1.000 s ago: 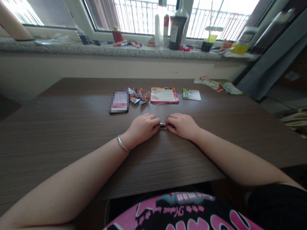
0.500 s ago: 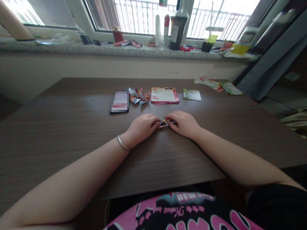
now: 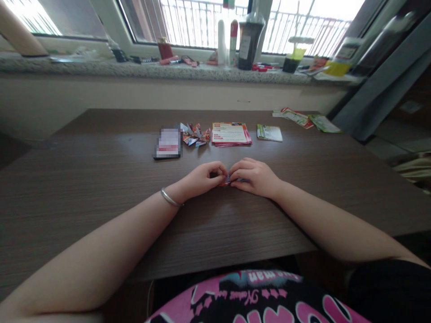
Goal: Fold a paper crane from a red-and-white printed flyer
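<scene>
A small folded piece of printed paper (image 3: 224,183), reddish and pale, lies low over the table between my hands and is mostly covered by my fingers. My left hand (image 3: 206,177), with a silver bangle at the wrist, pinches its left end between thumb and bent forefinger. From the other side, the fingers and thumb of my right hand (image 3: 254,176) close over its right part. Beyond my hands sit a cluster of folded paper pieces (image 3: 196,136) with pointed ends and a stack of printed cards (image 3: 230,133) with red and orange borders.
A dark phone-like device (image 3: 167,144), its face blurred out, lies left of the folded pieces. A smaller green-and-white card stack (image 3: 270,133) is to the right. Leaflets (image 3: 323,124) lie at the far right corner. Bottles (image 3: 251,42) and small items line the windowsill.
The paper has been drawn slightly nearer to me and now shows less between my fingers. My left fingers have bent into a rounder pinch, and my right fingers have come closer to them.
</scene>
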A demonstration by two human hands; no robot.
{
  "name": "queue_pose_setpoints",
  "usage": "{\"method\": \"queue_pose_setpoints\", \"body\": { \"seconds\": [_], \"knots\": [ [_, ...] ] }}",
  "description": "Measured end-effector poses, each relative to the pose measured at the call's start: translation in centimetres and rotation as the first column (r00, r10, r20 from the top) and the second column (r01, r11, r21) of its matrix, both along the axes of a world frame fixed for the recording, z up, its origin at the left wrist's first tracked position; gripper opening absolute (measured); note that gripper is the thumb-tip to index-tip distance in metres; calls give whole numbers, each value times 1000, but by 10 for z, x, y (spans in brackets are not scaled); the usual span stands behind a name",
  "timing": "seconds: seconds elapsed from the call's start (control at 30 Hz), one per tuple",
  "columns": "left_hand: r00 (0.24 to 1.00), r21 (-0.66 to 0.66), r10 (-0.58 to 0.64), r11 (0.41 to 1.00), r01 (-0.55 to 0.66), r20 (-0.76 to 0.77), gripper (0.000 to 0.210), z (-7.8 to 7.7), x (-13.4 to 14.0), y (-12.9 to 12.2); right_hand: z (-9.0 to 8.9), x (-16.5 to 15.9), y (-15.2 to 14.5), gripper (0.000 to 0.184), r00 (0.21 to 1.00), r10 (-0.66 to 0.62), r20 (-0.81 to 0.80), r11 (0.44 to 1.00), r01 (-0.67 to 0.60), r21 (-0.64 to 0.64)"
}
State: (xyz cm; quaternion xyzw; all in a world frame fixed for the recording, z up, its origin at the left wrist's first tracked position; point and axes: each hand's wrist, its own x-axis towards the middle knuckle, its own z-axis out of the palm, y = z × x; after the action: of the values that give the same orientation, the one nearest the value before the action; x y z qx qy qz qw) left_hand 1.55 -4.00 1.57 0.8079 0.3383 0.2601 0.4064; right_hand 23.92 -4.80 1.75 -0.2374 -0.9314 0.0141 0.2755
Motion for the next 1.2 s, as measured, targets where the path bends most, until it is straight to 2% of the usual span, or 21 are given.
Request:
{"method": "queue_pose_setpoints", "body": {
  "seconds": [0.17, 0.3, 0.43, 0.53, 0.63, 0.77, 1.2],
  "knots": [
    [999, -61, -44, 997, 44, 0, 13, 1, 0, 2, 0, -3, 1, 16, 1000, -11, -1, 999, 11, 40],
    [997, -69, -72, 995, 70, -31, 15, -1, -1, 3, -1, -3, 2, 14, 1000, -12, 12, 1000, 12, -3],
    [993, 97, -28, 994, 39, -115, 13, -3, 0, 4, -3, -2, 5, 15, 999, -31, 40, 1000, 31, 3],
    [984, 273, 36, 962, 14, -175, 10, -2, 0, 2, -4, -2, 7, 18, 996, -57, 71, 997, 54, 49],
    [977, 374, 58, 927, 24, -207, 8, -3, 1, 2, -6, -3, 9, 18, 990, -81, 112, 992, 69, 101],
    [967, 460, 70, 886, 52, -244, 9, -6, 1, 3, -8, -4, 11, 15, 984, -95, 153, 988, 74, 135],
    [931, 604, 116, 787, 128, -347, 11, -7, -1, 4, -7, -7, 5, 15, 964, -150, 222, 981, 117, 154]
  ]
}}
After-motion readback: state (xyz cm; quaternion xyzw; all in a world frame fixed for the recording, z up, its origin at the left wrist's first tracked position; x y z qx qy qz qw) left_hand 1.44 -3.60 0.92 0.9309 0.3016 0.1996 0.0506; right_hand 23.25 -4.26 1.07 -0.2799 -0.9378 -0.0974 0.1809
